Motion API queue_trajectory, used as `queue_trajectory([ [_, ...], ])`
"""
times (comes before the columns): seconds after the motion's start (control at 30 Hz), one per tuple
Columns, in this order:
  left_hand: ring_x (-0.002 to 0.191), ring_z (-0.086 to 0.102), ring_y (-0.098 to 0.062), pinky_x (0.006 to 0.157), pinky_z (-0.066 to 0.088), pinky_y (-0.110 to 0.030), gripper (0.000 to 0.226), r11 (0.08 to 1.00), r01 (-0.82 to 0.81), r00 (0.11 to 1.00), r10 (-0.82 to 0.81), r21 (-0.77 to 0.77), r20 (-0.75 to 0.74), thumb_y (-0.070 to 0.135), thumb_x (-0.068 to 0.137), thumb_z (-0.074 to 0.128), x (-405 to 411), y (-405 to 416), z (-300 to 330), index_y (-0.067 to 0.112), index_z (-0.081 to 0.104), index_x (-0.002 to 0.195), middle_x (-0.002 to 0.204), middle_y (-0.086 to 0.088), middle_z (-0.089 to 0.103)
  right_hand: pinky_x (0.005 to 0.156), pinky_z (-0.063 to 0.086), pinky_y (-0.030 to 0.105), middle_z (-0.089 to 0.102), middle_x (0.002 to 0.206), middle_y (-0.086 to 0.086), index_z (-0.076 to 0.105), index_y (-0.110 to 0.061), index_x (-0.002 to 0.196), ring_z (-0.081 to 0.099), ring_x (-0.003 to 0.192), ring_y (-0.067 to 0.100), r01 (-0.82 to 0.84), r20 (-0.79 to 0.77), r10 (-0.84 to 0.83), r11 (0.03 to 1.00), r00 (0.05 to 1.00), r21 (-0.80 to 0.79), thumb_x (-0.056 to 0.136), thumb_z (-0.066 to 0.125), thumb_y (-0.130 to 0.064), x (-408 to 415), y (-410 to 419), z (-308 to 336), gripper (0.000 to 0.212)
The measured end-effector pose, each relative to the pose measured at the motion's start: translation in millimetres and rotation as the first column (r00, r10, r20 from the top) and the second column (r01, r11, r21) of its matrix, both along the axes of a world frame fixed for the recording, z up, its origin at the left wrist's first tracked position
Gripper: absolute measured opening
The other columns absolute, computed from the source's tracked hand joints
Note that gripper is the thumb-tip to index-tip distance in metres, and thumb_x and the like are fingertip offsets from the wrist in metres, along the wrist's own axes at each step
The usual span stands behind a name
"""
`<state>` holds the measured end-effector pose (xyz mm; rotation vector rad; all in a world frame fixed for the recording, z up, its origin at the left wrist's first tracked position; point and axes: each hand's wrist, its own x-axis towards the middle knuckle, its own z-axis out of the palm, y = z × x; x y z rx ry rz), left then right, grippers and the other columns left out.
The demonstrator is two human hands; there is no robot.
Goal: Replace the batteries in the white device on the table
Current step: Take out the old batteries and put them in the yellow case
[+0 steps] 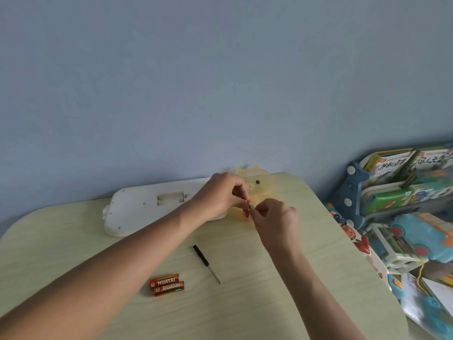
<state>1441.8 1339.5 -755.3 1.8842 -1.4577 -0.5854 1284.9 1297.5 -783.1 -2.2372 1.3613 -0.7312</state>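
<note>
The pale wood bench [282,266] holds a long white device [137,212] lying face down at about 11 o'clock, its little battery slot [170,198] open. Just right of it, the left hand [218,195] and the right hand [277,222] meet and both pinch a small orange battery [247,209] above the bench. Two more orange batteries [167,285] lie side by side at 7 o'clock, near a small black screwdriver [206,263].

- Left hand [221,195] and right hand [275,218] pinch an orange battery [247,209] together
- White device [147,207] lies with compartment open
- Two batteries [167,285] beside a screwdriver [206,263] on the table [294,278]
</note>
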Motion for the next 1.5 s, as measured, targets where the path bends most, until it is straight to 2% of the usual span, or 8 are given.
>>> queue_trajectory([
  [0.17,0.071,0.069,-0.007,0.062,0.046,-0.017,0.008,0.999,-0.040,0.994,0.041,-0.009,0.104,0.014,0.076,0.085,-1.3,-3.6,-8.6,0.015,0.077,0.077,0.073,0.009,0.072,0.053,0.044,0.034,0.072,0.072,0.007,0.072,-0.018,0.080,0.065,0.066,0.036,-0.026,-0.189,-0.012,0.980,0.982,-0.197,0.092,0.062,-0.047,0.8,5.3,-5.0,0.034],
  [0.33,0.064,0.056,0.004,0.063,0.033,-0.002,0.003,0.999,0.032,0.979,-0.023,-0.043,0.204,0.014,0.076,0.083,-2.1,-2.2,-9.9,0.013,0.082,0.078,0.065,0.013,0.063,0.038,0.027,0.026,0.055,0.048,0.002,0.057,-0.016,0.053,0.031,0.040,0.025,-0.110,-0.197,0.029,0.904,0.980,-0.413,0.083,0.079,-0.033,1.0,2.7,-17.6,0.040],
  [0.53,0.077,0.046,0.004,0.073,0.034,-0.012,0.002,0.995,0.058,0.952,-0.032,-0.078,0.303,0.023,0.080,0.081,-0.4,-0.9,-12.4,0.023,0.082,0.082,0.070,0.019,0.056,0.044,0.043,0.034,0.064,0.065,-0.001,0.070,-0.020,0.067,0.051,0.050,0.027,-0.134,-0.123,0.100,0.940,0.987,-0.315,0.089,0.066,-0.036,-6.5,-2.4,-17.5,0.027],
  [0.7,0.116,0.040,-0.016,0.098,0.029,-0.029,0.074,0.996,-0.060,0.912,0.082,-0.067,0.402,0.062,0.062,0.084,8.6,2.8,-3.4,0.037,0.060,0.128,0.116,0.006,0.050,0.063,0.055,0.038,0.069,0.083,-0.008,0.076,-0.023,0.092,0.058,0.067,0.011,-0.107,0.186,0.163,0.954,0.969,-0.279,0.083,0.073,-0.025,-26.0,-28.7,5.0,0.010],
  [0.83,0.134,0.031,-0.024,0.107,0.025,-0.037,0.137,0.985,-0.112,0.849,0.025,0.133,0.527,0.085,0.042,0.076,6.2,3.3,-0.8,0.032,0.018,0.154,0.141,0.001,0.039,0.113,0.036,0.043,0.045,0.151,-0.001,0.031,-0.029,0.154,0.037,0.140,0.021,-0.190,0.037,0.186,0.967,0.982,0.172,0.074,0.082,-0.044,-40.6,-57.6,18.6,0.096],
  [0.97,0.135,0.033,-0.025,0.109,0.026,-0.040,0.156,0.966,-0.140,0.795,-0.022,0.218,0.606,0.091,0.035,0.070,6.0,0.2,-11.4,0.023,0.001,0.158,0.143,-0.001,0.045,0.119,0.029,0.045,0.028,0.163,-0.001,0.001,-0.028,0.160,0.017,0.151,0.020,-0.260,-0.022,0.291,0.885,0.957,0.387,0.060,0.092,-0.043,-35.1,-65.4,11.2,0.136],
  [1.27,0.138,0.035,-0.023,0.109,0.030,-0.038,0.149,0.993,-0.098,0.799,0.038,0.068,0.600,0.072,0.047,0.084,4.3,-4.0,-17.9,0.018,0.004,0.160,0.148,0.000,0.043,0.108,0.036,0.032,0.042,0.150,-0.002,0.001,-0.028,0.160,0.037,0.140,0.018,-0.286,0.104,0.266,0.897,0.958,0.336,0.059,0.095,-0.029,-25.7,-69.4,-1.8,0.138],
  [1.5,0.119,0.054,-0.016,0.101,0.045,-0.026,0.100,0.994,0.082,0.909,-0.047,-0.066,0.414,0.031,0.069,0.090,-2.0,9.8,-17.3,0.022,0.030,0.148,0.138,0.000,0.044,0.095,0.035,0.025,0.052,0.141,0.001,0.022,-0.032,0.151,0.048,0.122,0.009,-0.273,0.133,0.247,0.930,0.960,0.244,0.059,0.095,-0.029,-34.1,-64.8,-3.9,0.117],
])
